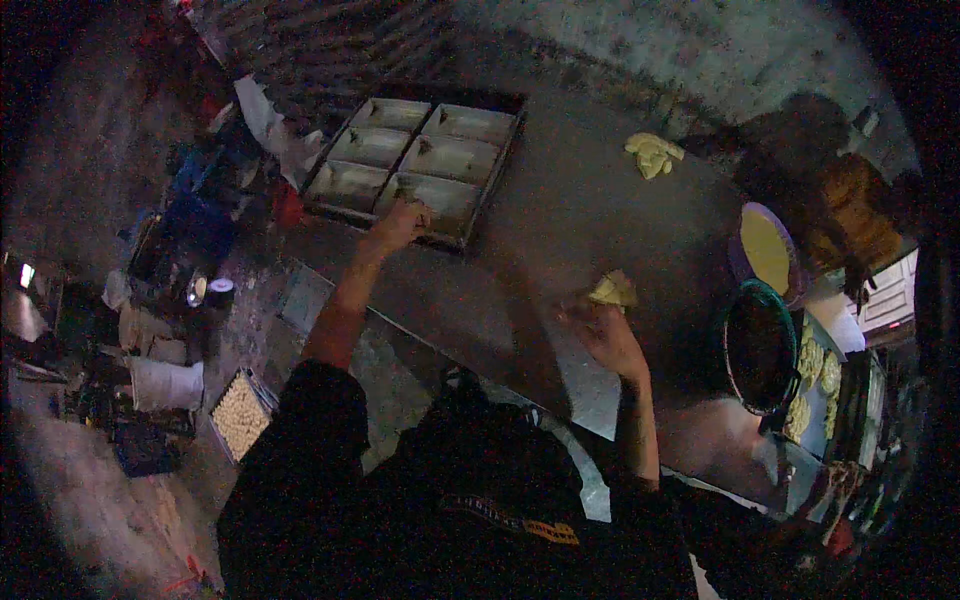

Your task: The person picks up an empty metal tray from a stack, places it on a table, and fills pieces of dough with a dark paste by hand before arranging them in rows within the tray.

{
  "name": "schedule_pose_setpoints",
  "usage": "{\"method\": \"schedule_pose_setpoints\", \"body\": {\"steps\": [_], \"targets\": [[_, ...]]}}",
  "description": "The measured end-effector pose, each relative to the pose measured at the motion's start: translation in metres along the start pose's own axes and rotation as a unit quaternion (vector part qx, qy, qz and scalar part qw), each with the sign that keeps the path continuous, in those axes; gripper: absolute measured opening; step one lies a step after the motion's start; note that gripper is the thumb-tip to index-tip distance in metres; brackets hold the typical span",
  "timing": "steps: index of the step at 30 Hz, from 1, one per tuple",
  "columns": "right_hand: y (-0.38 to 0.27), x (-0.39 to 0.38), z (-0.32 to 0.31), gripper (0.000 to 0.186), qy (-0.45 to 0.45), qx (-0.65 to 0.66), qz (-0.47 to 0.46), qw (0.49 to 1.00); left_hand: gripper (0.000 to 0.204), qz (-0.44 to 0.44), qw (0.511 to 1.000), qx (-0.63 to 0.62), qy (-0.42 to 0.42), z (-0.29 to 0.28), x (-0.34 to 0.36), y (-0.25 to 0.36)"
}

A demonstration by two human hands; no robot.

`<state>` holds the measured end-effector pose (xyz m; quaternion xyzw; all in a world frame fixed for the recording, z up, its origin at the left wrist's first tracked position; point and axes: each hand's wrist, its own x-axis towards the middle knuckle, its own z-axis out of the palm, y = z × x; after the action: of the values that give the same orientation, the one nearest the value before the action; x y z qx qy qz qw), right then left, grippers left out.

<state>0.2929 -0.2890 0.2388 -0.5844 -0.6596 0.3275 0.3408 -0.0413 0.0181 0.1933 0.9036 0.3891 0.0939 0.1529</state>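
A dark-framed metal tray (397, 170) with several pale rectangular compartments lies on the far left part of the grey worktop. My left hand (404, 224) is over the tray's near edge, by the near right compartment. Its fingers are drawn together; whatever is between them is too small and dark to name. Farther right, my right hand (603, 335) is low over the worktop beside a small heap of pale yellow pieces (615, 290), like cut dough. Its thumb stands apart from the other fingers, which reach the heap's near side. A second heap of yellow pieces (653, 156) lies farther back.
On the right are a purple-rimmed tub (742, 262) with yellow contents and a dark round basin (760, 350) with a green rim. Behind them a blue tray (818, 400) holds yellow pieces. Below left stands a box of small pale balls (242, 412). The light is dim.
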Motion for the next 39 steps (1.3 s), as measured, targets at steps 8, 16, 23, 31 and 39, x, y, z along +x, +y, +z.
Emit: {"method": "schedule_pose_setpoints", "body": {"steps": [8, 16, 23, 31, 39], "targets": [[0.044, 0.264, 0.056, 0.030, 0.110, -0.271, -0.164, 0.942, 0.036, -0.028, 0.980, -0.141, 0.135, -0.018, -0.050, 0.044], [0.026, 0.394, 0.122, 0.024, 0.010, -0.436, -0.106, 0.894, 0.030, -0.371, 0.887, -0.114, 0.250, 0.118, -0.270, -0.106], [0.074, 0.416, 0.129, 0.037, 0.062, -0.474, -0.107, 0.872, 0.024, -0.610, 0.712, -0.306, 0.167, 0.236, -0.450, -0.116], [0.075, 0.413, 0.131, 0.046, 0.059, -0.521, -0.137, 0.840, 0.022, -0.558, 0.717, -0.415, -0.049, 0.291, -0.485, -0.177], [0.065, 0.400, 0.088, 0.049, 0.094, -0.298, -0.019, 0.950, 0.026, -0.381, 0.731, -0.566, 0.035, 0.286, -0.392, -0.284]]}}
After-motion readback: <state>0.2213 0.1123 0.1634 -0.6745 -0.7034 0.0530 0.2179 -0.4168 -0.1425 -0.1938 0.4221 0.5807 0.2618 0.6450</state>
